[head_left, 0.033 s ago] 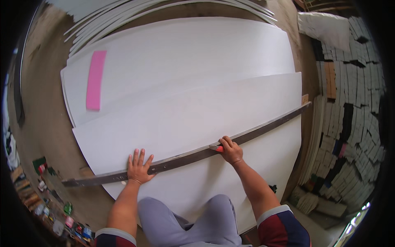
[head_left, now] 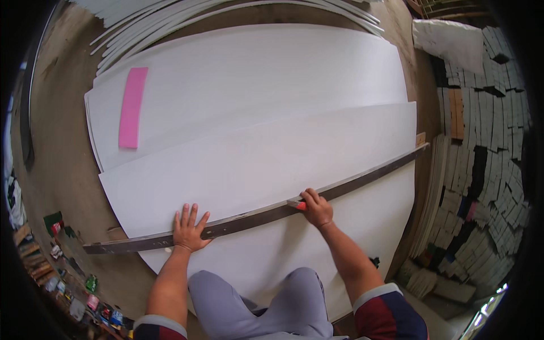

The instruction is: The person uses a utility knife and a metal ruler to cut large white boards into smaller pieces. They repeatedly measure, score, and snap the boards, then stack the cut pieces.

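A large white sheet lies in front of me, partly over other white sheets. Across it, rising toward the right, runs a long dark straightedge with a worn pale far edge. My left hand presses flat on the straightedge with fingers spread, their tips reaching onto the sheet beyond. My right hand is closed around a red utility knife. Its blade points left, over the straightedge; whether the tip touches the sheet cannot be made out. My knees are at the near side, over the sheet.
A pink strip lies on the sheets at the far left. Long thin white strips are bundled beyond the sheets. Stacked pale blocks or cut pieces line the right side. Assorted clutter covers the floor at lower left.
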Tool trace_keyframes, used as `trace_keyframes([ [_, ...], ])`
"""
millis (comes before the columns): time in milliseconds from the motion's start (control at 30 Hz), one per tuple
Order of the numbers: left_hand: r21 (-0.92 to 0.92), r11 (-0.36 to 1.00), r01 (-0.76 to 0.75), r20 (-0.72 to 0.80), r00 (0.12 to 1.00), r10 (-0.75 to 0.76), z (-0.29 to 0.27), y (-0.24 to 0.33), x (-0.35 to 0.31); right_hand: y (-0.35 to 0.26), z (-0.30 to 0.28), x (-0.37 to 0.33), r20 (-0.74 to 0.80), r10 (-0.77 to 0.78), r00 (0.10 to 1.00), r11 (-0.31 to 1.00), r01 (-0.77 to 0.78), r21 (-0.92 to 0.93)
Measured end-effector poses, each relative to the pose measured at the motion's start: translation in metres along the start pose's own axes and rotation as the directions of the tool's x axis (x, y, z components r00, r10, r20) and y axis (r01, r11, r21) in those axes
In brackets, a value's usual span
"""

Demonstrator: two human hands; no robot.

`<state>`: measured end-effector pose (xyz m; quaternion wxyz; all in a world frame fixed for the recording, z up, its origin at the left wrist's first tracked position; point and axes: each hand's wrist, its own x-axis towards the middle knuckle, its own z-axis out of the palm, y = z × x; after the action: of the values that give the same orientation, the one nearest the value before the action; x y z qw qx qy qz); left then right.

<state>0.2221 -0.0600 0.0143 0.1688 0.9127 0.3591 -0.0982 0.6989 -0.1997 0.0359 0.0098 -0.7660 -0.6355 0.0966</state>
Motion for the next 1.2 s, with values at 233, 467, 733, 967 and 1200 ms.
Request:
trace_keyframes([
  [233, 0.022, 0.999, 0.037, -0.069, 0.997, -0.035, 0.006, 0.002, 0.01, 0.002, -0.005, 0.015, 0.029, -0.02, 0.999, 0.998, 0.018, 0.061],
  [467, 0.021, 0.999, 0.036, -0.063, 0.997, -0.035, 0.002, 0.01, 0.009, 0.044, -0.008, 0.007, 0.08, -0.041, 0.996, 0.994, 0.033, 0.1],
  [733, 0.028, 1.0, 0.014, -0.072, 0.997, -0.012, 0.002, 0.006, 0.012, 0.137, -0.042, 0.013, 0.198, 0.183, 0.963, 0.978, -0.199, 0.061],
  [967, 0.021, 0.999, 0.024, -0.065, 0.998, -0.023, 0.008, 0.004, 0.009, 0.136, -0.046, 0.017, 0.192, 0.154, 0.969, 0.981, -0.173, 0.086],
  [1200, 0.031, 0.999, 0.021, -0.077, 0.997, -0.019, 0.008, 0.004, 0.008, 0.137, -0.044, 0.018, 0.192, 0.137, 0.972, 0.985, -0.155, 0.079],
])
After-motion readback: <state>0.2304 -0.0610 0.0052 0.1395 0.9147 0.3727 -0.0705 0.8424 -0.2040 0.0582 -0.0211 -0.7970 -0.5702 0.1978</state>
